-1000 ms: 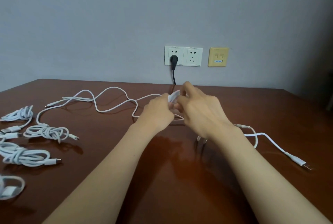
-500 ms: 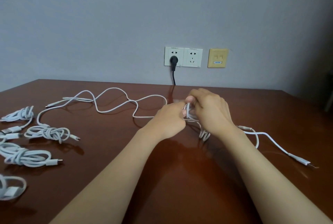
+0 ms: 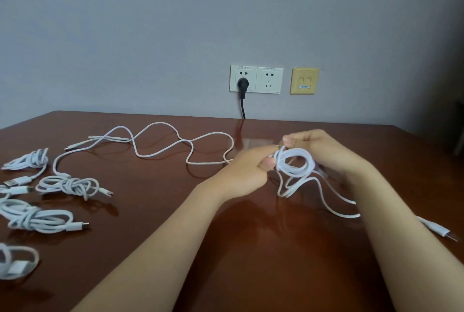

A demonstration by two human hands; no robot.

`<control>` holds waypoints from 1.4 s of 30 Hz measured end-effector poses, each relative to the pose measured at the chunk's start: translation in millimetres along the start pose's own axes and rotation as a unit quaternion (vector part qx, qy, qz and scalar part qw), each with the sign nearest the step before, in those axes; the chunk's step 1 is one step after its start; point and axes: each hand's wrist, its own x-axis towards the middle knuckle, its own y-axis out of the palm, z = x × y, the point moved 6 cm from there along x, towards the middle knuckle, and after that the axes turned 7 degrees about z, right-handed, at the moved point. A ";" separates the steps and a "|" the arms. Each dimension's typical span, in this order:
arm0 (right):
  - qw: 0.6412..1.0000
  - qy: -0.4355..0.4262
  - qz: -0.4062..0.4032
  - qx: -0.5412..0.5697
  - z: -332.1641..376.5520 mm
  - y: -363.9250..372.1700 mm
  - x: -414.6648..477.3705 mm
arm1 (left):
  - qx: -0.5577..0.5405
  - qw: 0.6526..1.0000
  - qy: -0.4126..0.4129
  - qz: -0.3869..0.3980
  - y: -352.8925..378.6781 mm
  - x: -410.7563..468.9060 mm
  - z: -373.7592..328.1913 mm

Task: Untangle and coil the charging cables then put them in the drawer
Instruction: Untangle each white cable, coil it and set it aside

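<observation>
Both hands hold one white charging cable (image 3: pixel 295 165) above the middle of the brown table (image 3: pixel 155 211). My left hand (image 3: pixel 244 173) pinches the small coil from the left. My right hand (image 3: pixel 324 151) grips the coil's top from the right. Loose loops hang below the coil, and the cable's tail runs right to a plug (image 3: pixel 438 230) on the table. A long uncoiled white cable (image 3: pixel 160 141) snakes across the far left part of the table. Several bundled white cables (image 3: pixel 66 185) lie along the left edge. No drawer is in view.
A grey wall stands behind the table with a double white socket (image 3: pixel 256 79). A black plug (image 3: pixel 243 84) sits in it, its cord dropping behind the table. A yellow wall plate (image 3: pixel 304 80) is to the right.
The hands have drifted right and slightly nearer. The coil between them, hidden earlier, now shows as several open loops. The tail's plug has slid nearer.
</observation>
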 end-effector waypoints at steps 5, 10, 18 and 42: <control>0.991 0.018 -0.005 0.133 -10.4 0.0 6.5 | -0.048 0.998 0.003 -0.037 -4.4 4.5 5.5; 0.980 -0.015 -0.012 0.196 -13.7 6.6 7.9 | -0.163 0.981 -0.009 -0.102 -12.9 8.0 4.7; 0.958 -0.032 -0.154 -0.238 9.7 26.0 14.8 | -0.109 0.962 -0.100 -0.229 -28.1 -0.7 11.5; 0.980 -0.115 -0.146 0.068 14.9 34.9 12.4 | -0.052 0.959 -0.115 -0.253 -25.7 -11.0 4.6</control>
